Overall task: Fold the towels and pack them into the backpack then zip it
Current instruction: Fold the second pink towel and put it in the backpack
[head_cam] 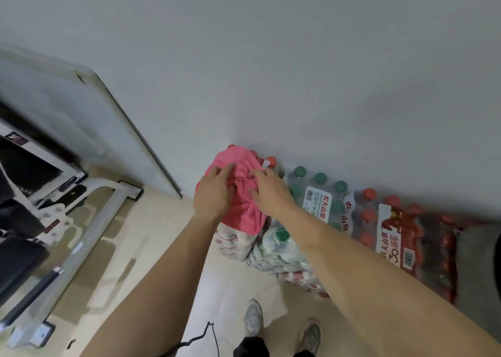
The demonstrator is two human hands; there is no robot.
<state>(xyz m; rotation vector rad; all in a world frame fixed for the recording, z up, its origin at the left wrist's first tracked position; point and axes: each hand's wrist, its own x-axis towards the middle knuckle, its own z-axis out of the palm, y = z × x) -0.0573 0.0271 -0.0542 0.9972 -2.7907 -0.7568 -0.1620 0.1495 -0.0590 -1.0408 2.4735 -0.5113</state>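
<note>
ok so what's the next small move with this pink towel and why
Probably lift the pink towel and pull its edges apart: it sits bunched on the water-bottle packs, the left hand and right hand both gripping it, and folding needs it flat.

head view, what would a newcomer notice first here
The crumpled pink towel at centre, lying on stacked bottle packs, draws the eye; the left hand and right hand both clutch it. To its right, shrink-wrapped green-capped water bottles and red-capped bottles line the wall.
</note>
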